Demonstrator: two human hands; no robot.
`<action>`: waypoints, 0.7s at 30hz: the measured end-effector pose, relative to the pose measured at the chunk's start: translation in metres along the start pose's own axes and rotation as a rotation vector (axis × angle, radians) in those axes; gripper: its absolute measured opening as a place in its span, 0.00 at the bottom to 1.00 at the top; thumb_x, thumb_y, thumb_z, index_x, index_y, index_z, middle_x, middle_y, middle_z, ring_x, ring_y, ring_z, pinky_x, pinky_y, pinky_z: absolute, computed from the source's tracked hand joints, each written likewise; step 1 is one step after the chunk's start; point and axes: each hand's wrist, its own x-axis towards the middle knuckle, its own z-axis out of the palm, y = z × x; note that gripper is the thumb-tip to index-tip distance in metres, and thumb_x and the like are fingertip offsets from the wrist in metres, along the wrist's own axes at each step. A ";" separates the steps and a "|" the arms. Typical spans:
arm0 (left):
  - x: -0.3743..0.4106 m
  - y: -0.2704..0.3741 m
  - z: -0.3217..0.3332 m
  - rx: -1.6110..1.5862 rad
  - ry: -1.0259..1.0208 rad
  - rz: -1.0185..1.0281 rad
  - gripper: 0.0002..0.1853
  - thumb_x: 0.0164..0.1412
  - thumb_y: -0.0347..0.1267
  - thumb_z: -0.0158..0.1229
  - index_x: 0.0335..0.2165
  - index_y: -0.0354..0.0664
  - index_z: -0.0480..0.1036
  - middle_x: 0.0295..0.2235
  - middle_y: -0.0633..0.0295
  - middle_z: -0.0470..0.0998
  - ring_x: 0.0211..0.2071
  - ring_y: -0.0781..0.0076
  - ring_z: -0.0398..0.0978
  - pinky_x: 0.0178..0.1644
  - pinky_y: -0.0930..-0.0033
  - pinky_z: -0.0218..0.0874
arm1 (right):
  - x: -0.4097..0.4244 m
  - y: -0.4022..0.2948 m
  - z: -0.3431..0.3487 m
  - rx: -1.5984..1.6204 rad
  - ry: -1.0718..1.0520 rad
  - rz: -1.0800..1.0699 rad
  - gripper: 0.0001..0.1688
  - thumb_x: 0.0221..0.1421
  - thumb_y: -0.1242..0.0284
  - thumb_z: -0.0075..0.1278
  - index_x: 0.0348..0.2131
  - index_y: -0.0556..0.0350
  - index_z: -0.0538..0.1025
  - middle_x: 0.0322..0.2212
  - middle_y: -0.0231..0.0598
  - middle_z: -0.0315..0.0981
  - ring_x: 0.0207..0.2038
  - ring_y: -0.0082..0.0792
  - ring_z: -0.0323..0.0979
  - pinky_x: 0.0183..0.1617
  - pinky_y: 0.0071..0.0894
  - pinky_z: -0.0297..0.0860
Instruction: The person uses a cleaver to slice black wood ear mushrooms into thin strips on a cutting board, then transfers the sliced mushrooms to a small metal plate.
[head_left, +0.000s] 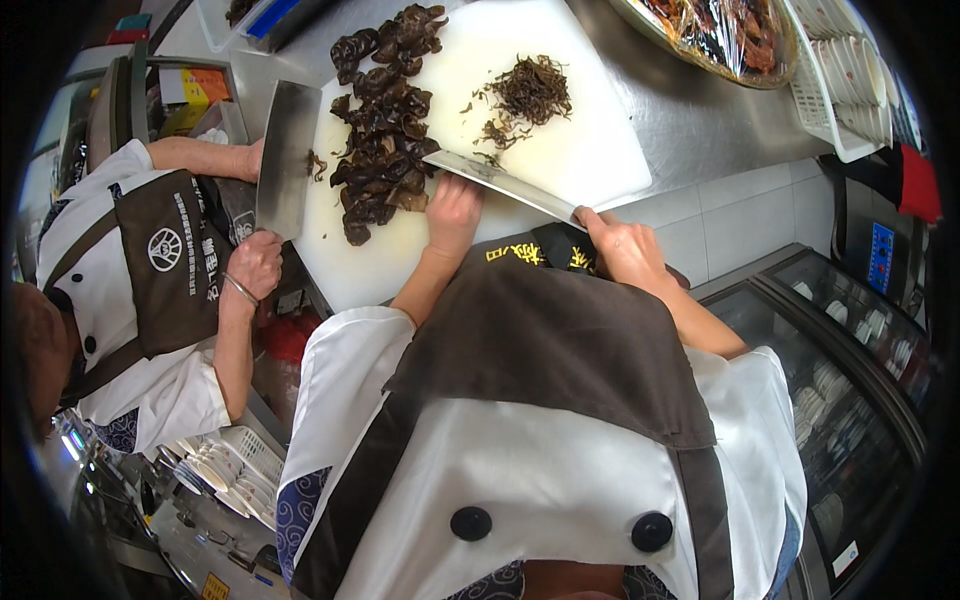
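Note:
My right hand (626, 246) grips the handle end of a cleaver (510, 184). Its blade slants over the front of a white cutting board (600, 142), the far tip by the mushroom pile. Just beneath the blade is my left hand (454, 206), fingers bent beside the pile; what they hold or press is hidden. Dark, wrinkled wood ear mushrooms (386, 127) run in a long heap down the board's left part. A mound of thin dark shreds (534, 91) lies beyond the blade, and a few loose strips (501, 135) trail from it.
At the left a co-worker holds another cleaver (289, 157) upright at the board's edge, close to the mushrooms. A film-covered bowl of food (720, 37) and a white basket of bowls (844, 82) stand at the back right. A clear plastic container (240, 22) sits at the back left.

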 end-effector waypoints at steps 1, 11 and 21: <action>0.001 0.000 -0.001 -0.010 -0.018 -0.015 0.10 0.42 0.21 0.60 0.29 0.35 0.75 0.32 0.53 0.75 0.37 0.51 0.72 0.41 0.62 0.67 | 0.002 0.001 0.001 0.013 0.005 -0.004 0.23 0.44 0.69 0.48 0.42 0.59 0.68 0.27 0.56 0.71 0.28 0.58 0.72 0.31 0.51 0.68; 0.002 0.003 0.000 -0.005 0.031 0.009 0.08 0.42 0.21 0.59 0.28 0.36 0.75 0.30 0.54 0.74 0.34 0.52 0.72 0.39 0.61 0.66 | 0.003 -0.001 0.002 -0.007 0.000 0.001 0.19 0.43 0.79 0.45 0.40 0.59 0.68 0.26 0.55 0.72 0.28 0.57 0.72 0.32 0.51 0.68; -0.003 0.002 0.000 0.007 -0.013 -0.033 0.12 0.43 0.21 0.59 0.32 0.39 0.76 0.34 0.57 0.75 0.37 0.55 0.72 0.40 0.63 0.66 | 0.004 0.005 0.007 -0.038 0.024 -0.025 0.21 0.39 0.82 0.46 0.39 0.60 0.67 0.25 0.55 0.72 0.28 0.57 0.72 0.31 0.50 0.67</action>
